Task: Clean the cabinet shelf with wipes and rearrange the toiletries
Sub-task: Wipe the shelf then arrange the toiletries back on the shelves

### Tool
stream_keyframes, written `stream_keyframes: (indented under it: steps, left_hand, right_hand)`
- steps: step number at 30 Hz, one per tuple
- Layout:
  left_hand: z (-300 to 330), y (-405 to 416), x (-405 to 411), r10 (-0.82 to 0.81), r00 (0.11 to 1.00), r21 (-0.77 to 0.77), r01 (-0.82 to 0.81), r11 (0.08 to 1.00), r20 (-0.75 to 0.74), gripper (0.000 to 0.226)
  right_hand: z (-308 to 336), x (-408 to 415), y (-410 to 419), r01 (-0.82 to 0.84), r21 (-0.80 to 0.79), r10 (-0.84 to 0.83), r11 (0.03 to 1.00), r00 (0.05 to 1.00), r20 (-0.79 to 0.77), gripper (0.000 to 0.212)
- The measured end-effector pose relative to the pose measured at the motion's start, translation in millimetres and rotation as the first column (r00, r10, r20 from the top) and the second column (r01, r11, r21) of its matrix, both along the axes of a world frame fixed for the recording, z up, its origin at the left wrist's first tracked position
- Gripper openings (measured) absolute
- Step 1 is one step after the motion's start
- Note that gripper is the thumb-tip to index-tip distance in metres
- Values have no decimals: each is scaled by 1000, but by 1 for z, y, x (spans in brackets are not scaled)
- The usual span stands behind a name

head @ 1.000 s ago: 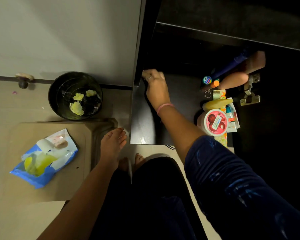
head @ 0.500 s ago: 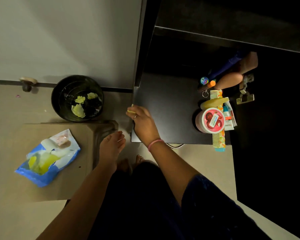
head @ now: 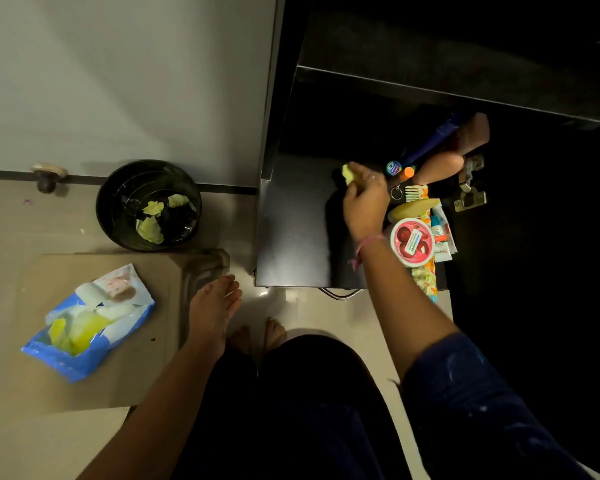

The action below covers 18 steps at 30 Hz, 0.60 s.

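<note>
My right hand (head: pixel 364 202) presses a crumpled yellow wipe (head: pixel 347 173) onto the dark cabinet shelf (head: pixel 291 237), near its back and just left of the toiletries. The toiletries crowd the shelf's right side: a round tub with a red and white lid (head: pixel 412 244), a yellow bottle (head: pixel 413 208), combs (head: pixel 414 192), small tubes (head: pixel 442 237), a blue bottle (head: pixel 430 143) and a tan bottle (head: pixel 440 166). My left hand (head: pixel 213 313) rests flat, fingers spread, on the edge of a beige stool (head: pixel 118 375) and holds nothing.
A blue wipes pack (head: pixel 87 323), open with yellow wipes showing, lies on the stool. A black bin (head: pixel 108 209) with used yellow wipes stands by the white wall. A door hinge (head: pixel 470 192) sits right of the toiletries. My knees and feet are below the shelf.
My right hand swept the wipe from the shelf's back left corner to its front left edge, then across to the back beside the toiletries. My left hand stayed on the stool.
</note>
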<state>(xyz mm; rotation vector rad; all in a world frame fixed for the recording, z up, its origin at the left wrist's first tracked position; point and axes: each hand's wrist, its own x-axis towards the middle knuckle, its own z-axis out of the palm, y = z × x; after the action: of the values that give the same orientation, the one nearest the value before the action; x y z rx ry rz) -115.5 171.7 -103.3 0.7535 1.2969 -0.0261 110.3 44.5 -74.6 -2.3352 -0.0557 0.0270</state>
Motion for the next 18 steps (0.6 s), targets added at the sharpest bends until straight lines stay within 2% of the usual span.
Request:
stream_keyframes:
  steps: [3, 8, 11, 13, 15, 18]
  left_hand:
    - [0, -2, 1, 0, 1000, -4, 0, 1000, -1, 18]
    - [-4, 5, -1, 7, 1000, -6, -8, 1000, -25, 15]
    - [-7, 4, -3, 20, 999, -17, -20, 1000, -43, 13]
    - [-4, 2, -3, 20, 999, -26, -21, 999, -47, 14]
    - [0, 0, 1, 19, 999, -35, -20, 999, -38, 12]
    - [3, 1, 5, 27, 999, -29, -28, 999, -32, 10]
  right_hand:
    - [-16, 34, -10, 70, -119, -77, 990, 996, -55, 41]
    - [-29, 31, 0, 27, -272, -52, 962, 995, -84, 42]
    - [-30, 2, 21, -86, -271, 58, 959, 992, -109, 37]
    - [-33, -21, 37, -168, -245, 152, 955, 985, -86, 42]
    - [-33, -42, 50, -317, -241, 314, 917, 948, -55, 48]
    - [-37, -64, 55, -493, -244, 503, 835, 864, -24, 45]
